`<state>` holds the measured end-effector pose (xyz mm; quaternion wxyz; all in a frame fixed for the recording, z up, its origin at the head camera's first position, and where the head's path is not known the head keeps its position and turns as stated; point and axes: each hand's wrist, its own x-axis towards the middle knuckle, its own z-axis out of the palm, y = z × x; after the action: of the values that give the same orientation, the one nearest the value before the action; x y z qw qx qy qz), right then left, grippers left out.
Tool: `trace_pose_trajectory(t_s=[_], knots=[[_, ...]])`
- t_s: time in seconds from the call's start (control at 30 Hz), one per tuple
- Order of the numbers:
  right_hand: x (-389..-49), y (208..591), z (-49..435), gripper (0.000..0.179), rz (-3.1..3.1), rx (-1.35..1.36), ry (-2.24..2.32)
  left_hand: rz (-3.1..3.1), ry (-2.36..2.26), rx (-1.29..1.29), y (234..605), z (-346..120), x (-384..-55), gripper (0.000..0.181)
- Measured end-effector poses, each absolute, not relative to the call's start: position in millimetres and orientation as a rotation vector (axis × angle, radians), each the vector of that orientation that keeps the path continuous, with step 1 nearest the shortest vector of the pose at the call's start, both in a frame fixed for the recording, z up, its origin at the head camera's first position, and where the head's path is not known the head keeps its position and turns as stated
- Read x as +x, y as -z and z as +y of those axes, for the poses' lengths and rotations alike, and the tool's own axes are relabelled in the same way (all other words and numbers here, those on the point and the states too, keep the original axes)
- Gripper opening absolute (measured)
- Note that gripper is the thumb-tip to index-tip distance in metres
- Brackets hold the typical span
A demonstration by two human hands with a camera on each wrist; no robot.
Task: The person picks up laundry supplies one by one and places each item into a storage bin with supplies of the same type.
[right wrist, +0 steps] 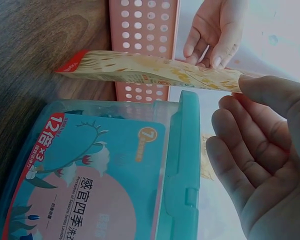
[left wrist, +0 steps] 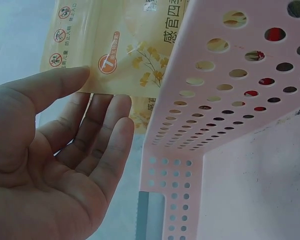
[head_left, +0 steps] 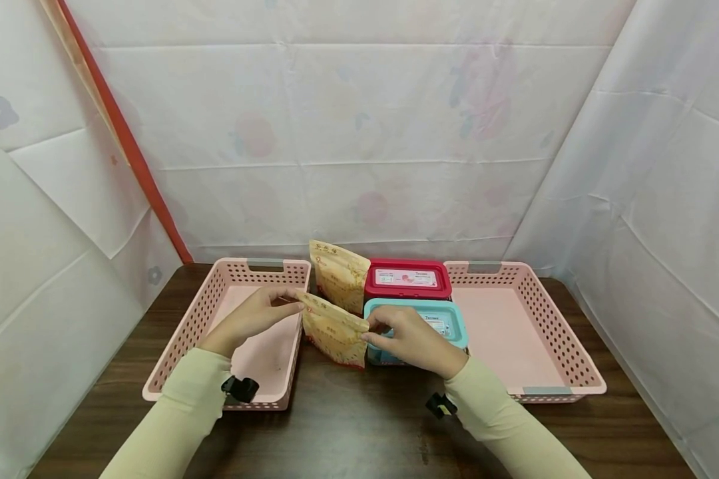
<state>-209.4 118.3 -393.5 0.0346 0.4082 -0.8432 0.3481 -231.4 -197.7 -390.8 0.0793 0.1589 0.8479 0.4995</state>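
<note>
- Midway between the table's (head_left: 362,429) left and right edges, the front pouch (head_left: 334,334) is beside the teal box (head_left: 440,324).
- My left hand (head_left: 254,318) pinches its top left corner, my right hand (head_left: 410,338) its top right, thumbs closed on film, other fingers loosely bent.
- I judge it light, floppy, slightly slippery, hardly fragile; the flat top seal offers the best hold.

I've got the right hand (right wrist: 270,155) pinching a yellow bag (right wrist: 155,70) by its edge, the left hand (right wrist: 220,32) at its far side. A teal-lidded tub (right wrist: 100,170) stands beside it on the table (right wrist: 45,35); beyond is a pink basket (right wrist: 175,22).
</note>
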Motion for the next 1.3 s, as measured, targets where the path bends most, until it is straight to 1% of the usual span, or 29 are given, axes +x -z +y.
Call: trace_pose_trajectory(t_s=[0.4,0.67,0.8,1.07,1.3], knots=[[-207,395,118,0.009,-2.546,1.269,-1.066,2.514,-1.509,0.499,389,-198,-231,0.024],[-206,391,119,0.008,-2.501,1.268,-1.086,2.536,-1.521,0.552,386,-199,-230,0.023],[-204,390,118,0.008,-2.464,1.261,-1.092,2.576,-1.488,0.520,383,-200,-229,0.028],[-201,385,117,0.011,-2.382,1.236,-1.151,2.612,-1.484,0.444,375,-198,-226,0.030],[-200,382,116,0.011,-2.339,1.224,-1.155,2.643,-1.497,0.504,371,-199,-223,0.024]])
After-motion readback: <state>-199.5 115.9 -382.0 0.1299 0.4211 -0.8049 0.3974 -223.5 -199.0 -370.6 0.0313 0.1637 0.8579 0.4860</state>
